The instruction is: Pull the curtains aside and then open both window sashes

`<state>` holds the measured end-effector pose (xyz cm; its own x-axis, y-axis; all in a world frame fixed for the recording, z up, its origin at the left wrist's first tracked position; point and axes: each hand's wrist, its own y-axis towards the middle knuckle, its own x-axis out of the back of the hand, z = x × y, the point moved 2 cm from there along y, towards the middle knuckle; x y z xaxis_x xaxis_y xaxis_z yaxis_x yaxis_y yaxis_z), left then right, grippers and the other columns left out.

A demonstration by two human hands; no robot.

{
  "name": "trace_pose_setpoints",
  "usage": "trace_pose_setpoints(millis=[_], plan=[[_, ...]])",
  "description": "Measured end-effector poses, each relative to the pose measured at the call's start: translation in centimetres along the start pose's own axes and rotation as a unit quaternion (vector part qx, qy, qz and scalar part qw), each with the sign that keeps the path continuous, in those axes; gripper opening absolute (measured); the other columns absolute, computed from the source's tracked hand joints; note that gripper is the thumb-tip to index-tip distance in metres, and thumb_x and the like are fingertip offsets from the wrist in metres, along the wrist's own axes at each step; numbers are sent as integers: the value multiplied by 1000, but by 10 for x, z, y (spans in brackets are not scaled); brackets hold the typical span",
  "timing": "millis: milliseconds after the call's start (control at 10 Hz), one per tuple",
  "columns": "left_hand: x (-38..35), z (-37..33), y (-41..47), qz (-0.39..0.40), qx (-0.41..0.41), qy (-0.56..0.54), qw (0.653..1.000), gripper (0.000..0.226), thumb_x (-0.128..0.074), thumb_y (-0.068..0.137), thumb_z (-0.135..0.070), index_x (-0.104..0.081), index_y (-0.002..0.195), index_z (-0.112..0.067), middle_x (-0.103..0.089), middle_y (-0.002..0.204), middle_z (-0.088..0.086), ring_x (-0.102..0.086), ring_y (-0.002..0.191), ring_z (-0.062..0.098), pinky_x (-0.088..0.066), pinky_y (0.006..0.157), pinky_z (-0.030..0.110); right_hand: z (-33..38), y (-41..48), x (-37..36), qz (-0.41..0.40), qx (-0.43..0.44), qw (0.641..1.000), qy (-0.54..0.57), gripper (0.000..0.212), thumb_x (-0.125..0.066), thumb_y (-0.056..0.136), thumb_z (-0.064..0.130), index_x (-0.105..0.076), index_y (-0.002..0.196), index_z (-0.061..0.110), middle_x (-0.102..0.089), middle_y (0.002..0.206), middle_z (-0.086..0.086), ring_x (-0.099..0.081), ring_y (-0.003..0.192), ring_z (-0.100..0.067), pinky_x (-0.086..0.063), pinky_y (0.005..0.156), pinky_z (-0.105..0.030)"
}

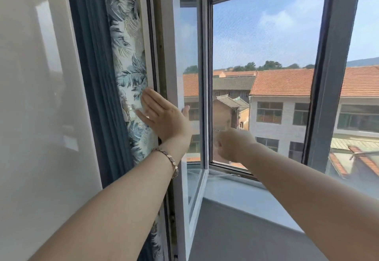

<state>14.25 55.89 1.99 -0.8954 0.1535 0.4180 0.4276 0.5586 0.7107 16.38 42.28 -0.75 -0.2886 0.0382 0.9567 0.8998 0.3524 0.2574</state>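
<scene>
A white-framed window sash stands swung inward, edge-on to me, near the left of the opening. My left hand is flat and open, fingers spread, pressed against the sash's frame and the leaf-patterned curtain bunched at the left. A bracelet circles that wrist. My right hand is curled into a loose fist in front of the mesh screen, right of the sash edge; I cannot make out anything in it. A blue curtain hangs behind the patterned one.
A grey windowsill runs below the opening. A dark vertical mullion divides the window on the right, with another glass pane beyond it. A pale wall fills the left. Red-roofed buildings lie outside.
</scene>
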Motion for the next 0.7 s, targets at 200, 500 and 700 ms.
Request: trace_pose_setpoints(millis=[200,500,700], plan=[[4,38,27,18,2,5,1000,110,-62,84,-49,7,148,7,-5,158,24,-9,146,39,-5,120,49,-3,-6,-7,18,-6,1000,-17,34,-39,89,6,-32,57,17,-40,62,3,-43,57,-17,-28,44,-21],[16,35,26,82,2,47,996,110,-60,87,-46,14,146,8,6,158,28,-6,147,41,-11,121,46,-15,-37,6,21,15,1000,2,36,-42,89,10,-30,55,17,-36,61,2,-42,61,-21,-33,52,-26],[27,-6,-13,50,-215,101,970,71,-37,97,-4,11,148,4,6,157,28,1,148,39,5,118,41,-40,-69,8,17,-8,999,37,12,-44,89,13,-55,85,13,-55,84,-3,-54,78,-24,-46,67,-30]])
